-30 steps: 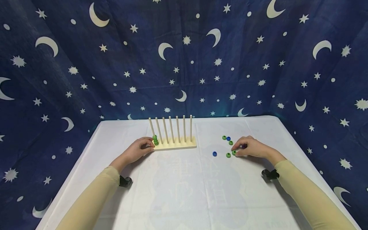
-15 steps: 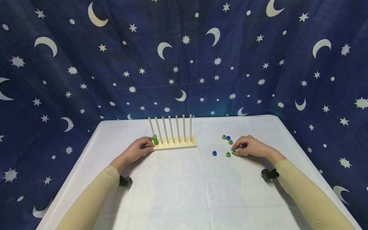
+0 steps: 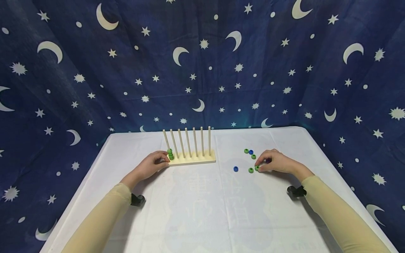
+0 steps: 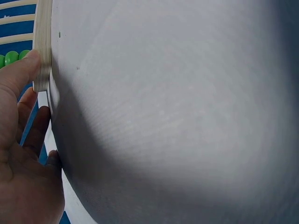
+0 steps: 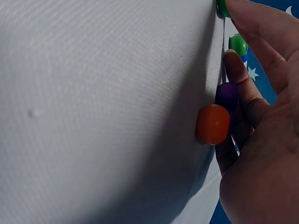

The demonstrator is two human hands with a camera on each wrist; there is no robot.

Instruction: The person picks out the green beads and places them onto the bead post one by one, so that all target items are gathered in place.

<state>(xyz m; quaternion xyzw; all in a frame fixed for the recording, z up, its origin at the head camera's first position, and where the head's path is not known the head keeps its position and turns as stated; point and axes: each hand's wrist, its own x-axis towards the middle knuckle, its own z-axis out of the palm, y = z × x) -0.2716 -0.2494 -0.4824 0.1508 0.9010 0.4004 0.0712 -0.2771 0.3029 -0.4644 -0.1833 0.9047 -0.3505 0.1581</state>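
My left hand (image 3: 150, 166) grips the left end of a pale wooden peg rack (image 3: 194, 161), its thumb on the front edge in the left wrist view. Several green beads (image 3: 170, 154) are stacked on the leftmost peg beside the fingers. On the right, my right hand (image 3: 276, 161) pinches a green bead (image 3: 257, 168) at the tabletop between thumb and finger. Under its palm, the right wrist view shows an orange bead (image 5: 213, 124) and a purple bead (image 5: 227, 95), mostly hidden in the head view.
Other green beads (image 3: 251, 170) and blue beads (image 3: 235, 169) lie loose between the rack and my right hand. The rack's other upright pegs (image 3: 195, 142) carry no beads. A white cloth covers the table (image 3: 196, 211); a dark blue star-and-moon curtain (image 3: 202, 70) surrounds its back and sides.
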